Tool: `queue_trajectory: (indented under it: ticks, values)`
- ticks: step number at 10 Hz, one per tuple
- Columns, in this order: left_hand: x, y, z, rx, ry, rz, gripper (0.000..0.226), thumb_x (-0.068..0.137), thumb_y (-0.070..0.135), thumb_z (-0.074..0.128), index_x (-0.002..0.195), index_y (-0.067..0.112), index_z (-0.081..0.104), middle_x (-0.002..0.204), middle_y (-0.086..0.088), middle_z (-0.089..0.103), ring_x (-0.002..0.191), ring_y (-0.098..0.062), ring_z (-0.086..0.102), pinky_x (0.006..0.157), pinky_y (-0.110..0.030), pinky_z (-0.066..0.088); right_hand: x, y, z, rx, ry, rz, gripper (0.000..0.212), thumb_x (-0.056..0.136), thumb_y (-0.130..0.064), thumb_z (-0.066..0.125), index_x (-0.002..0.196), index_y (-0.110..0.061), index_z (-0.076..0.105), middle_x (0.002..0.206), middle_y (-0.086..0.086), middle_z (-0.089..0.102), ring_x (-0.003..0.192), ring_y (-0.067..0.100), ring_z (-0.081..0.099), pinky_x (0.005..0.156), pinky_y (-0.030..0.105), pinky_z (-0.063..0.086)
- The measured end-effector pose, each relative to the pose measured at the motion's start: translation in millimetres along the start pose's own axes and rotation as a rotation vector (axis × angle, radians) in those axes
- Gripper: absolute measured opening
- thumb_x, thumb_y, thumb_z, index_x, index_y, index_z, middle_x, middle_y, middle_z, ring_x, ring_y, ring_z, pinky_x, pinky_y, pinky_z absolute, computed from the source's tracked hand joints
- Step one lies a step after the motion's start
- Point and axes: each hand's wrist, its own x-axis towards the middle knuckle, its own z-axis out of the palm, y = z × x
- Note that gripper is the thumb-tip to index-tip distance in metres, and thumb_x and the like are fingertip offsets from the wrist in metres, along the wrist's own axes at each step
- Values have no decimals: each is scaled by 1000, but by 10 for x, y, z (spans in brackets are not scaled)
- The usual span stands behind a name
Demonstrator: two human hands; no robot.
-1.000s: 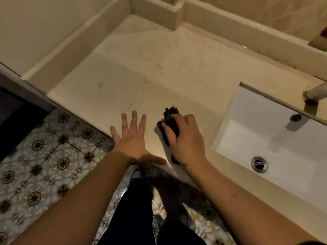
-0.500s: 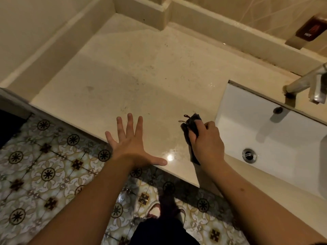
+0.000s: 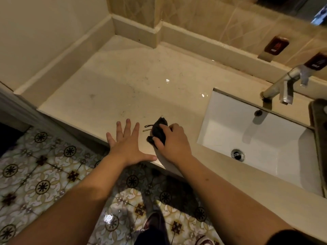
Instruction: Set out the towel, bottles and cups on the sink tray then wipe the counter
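Cloth (image 3: 158, 132) sits bunched under the right hand (image 3: 174, 145), whose grip is closed on it, unwiped surface (image 3: 123, 85) stretching away beyond it, left hand (image 3: 126, 146) flat beside.

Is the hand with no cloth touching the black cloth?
Apart. The head view shows bare counter between the left hand and the black cloth under the right hand.
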Motion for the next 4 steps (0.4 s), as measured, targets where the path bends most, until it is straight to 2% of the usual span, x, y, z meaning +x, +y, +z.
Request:
queue_trajectory:
  ticks: [1, 2, 3, 4]
  values:
    - [-154, 61, -53, -19, 90, 46, 112, 64, 83, 63, 154, 30, 22, 165, -2, 10, 151, -30, 2, 114, -60, 17, -137, 121, -118, -32, -58, -112, 70, 96, -55, 50, 155, -21, 35, 138, 11, 50, 121, 30, 46, 99, 46, 44]
    - [-368, 198, -99, -98, 185, 158, 70, 74, 68, 68, 128, 25, 57, 125, 2, 57, 120, -23, 54, 91, -42, 49, -395, 254, -324, 65, -97, -185, 65, 95, -44, 55, 154, -23, 36, 145, 8, 48, 125, 28, 47, 102, 45, 44]
    - [-638, 461, -134, -144, 230, 198, 55, 80, 59, 70, 123, 25, 62, 118, 5, 64, 106, -15, 62, 84, -34, 50, -680, 424, -632, 79, -73, -182, 54, 95, -40, 57, 146, -26, 45, 134, 5, 54, 117, 25, 52, 95, 43, 48]
    - [-902, 810, -165, -173, 273, 265, 40, 84, 57, 67, 116, 32, 64, 111, 13, 65, 102, -9, 61, 79, -29, 47, -983, 686, -981, 121, -59, -126, 42, 96, -43, 56, 135, -29, 54, 127, -1, 59, 111, 20, 56, 85, 34, 47]
